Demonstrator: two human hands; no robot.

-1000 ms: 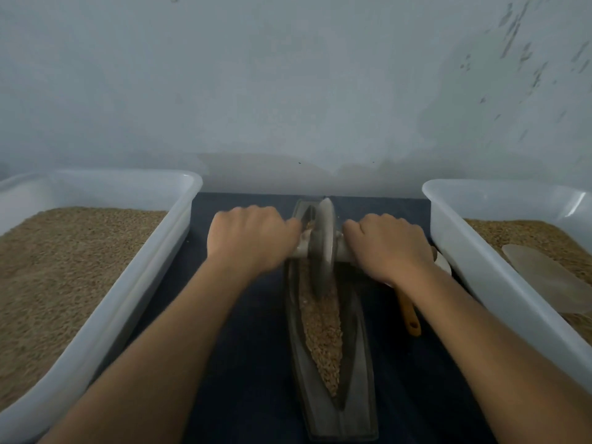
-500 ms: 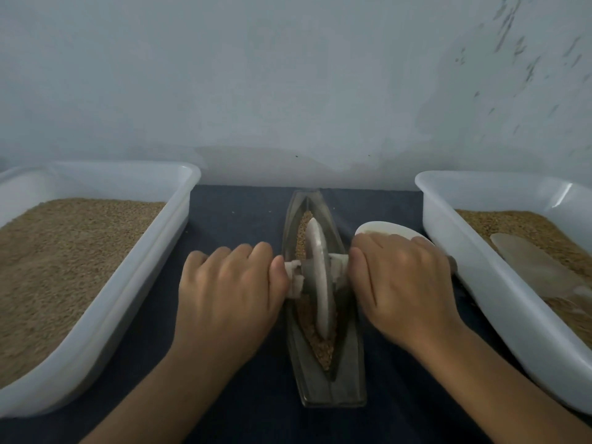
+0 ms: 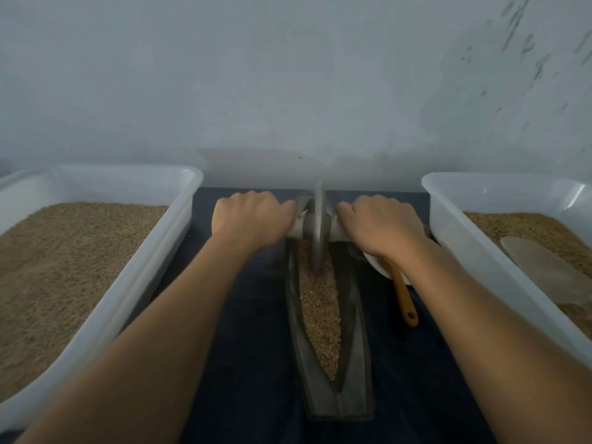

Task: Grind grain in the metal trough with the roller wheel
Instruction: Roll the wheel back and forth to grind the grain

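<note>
A long boat-shaped metal trough [image 3: 358, 373] lies lengthwise in front of me on the dark cloth, with brown grain [image 3: 320, 315] along its groove. The grey roller wheel [image 3: 317, 225] stands upright at the trough's far end, close to the wall. My left hand [image 3: 253, 219] grips the left end of the wheel's axle handle. My right hand [image 3: 381, 224] grips the right end. Both arms are stretched forward.
A white plastic tub [image 3: 134, 283] full of grain stands on the left. Another tub [image 3: 464, 251] on the right holds grain and a pale flat scoop [image 3: 544, 267]. A white dish [image 3: 381, 269] with a yellow-handled tool [image 3: 404, 296] lies under my right wrist.
The wheel rolled toward me to the trough's near half, then back away to the far end. Both hands kept their grip on the axle.
</note>
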